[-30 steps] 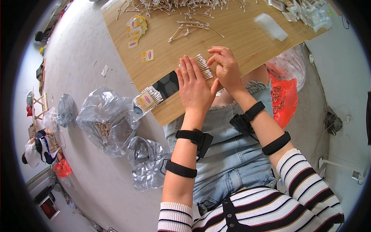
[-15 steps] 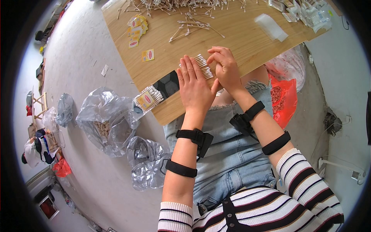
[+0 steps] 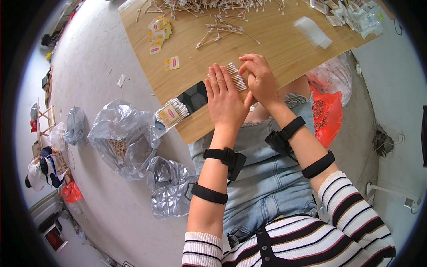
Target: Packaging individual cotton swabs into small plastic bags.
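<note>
- Two hands meet over a row of cotton swabs near the front edge of the wooden board; I see the row lying flat on the board, its white tips lined up side by side.
- My left hand lies flat, palm down, fingers stretched and close together, its fingertips touching the left end of the row. It grips nothing.
- My right hand is curled, fingers bent inward over the right end of the row; I cannot tell whether it pinches any swabs.
- A black tray sits on the board just left of the left hand, partly under its edge.
- A packed bundle of swabs with a yellow label rests at the board's near-left corner, beside the tray.
- Loose swabs lie scattered further back on the board, with a larger heap along its far edge.
- Small yellow labels are piled at the back left of the board; one single label lies apart, nearer the hands.
- Clear plastic bags lie on the floor to the left; a red bag sits on the floor to the right, below the board.
- Black straps circle both forearms.
</note>
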The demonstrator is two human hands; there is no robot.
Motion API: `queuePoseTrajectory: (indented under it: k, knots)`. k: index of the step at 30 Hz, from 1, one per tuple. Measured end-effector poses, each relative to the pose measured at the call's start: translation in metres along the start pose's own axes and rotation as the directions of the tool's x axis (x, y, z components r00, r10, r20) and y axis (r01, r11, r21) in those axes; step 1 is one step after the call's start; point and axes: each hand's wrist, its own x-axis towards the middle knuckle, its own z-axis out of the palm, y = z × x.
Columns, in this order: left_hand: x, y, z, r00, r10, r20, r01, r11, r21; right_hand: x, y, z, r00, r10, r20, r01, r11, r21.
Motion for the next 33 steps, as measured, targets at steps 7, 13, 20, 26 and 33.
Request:
queuePoseTrajectory:
  k: [7,13,20,26,33]
  knots:
    - [-0.0003,-0.0006,0.0012,1.0,0.0,-0.014,0.0,1.0,-0.011,0.0015,-0.0012,0.001,1.0,0.013,-0.019,-0.013,1.0,-0.009]
    - [-0.0003,-0.0002,0.0002,1.0,0.002,-0.008,-0.002,1.0,-0.009,0.0016,0.0007,0.0017,1.0,-0.006,-0.002,0.006,0.999,-0.036]
    - [0.0001,-0.0001,0.0008,1.0,-0.002,-0.002,0.002,1.0,-0.012,0.0021,0.0009,0.0021,1.0,-0.009,-0.005,0.009,0.999,-0.032]
    - [-0.0002,0.0005,0.0007,1.0,0.0,-0.002,0.0,1.0,-0.031,0.0029,-0.0014,0.0011,1.0,-0.012,0.017,0.013,0.998,-0.057]
    - [-0.0015,0.0002,-0.0006,1.0,-0.014,0.009,0.015,0.999,-0.046,0.0093,-0.0006,0.002,0.995,0.004,0.101,0.004,0.997,-0.082]
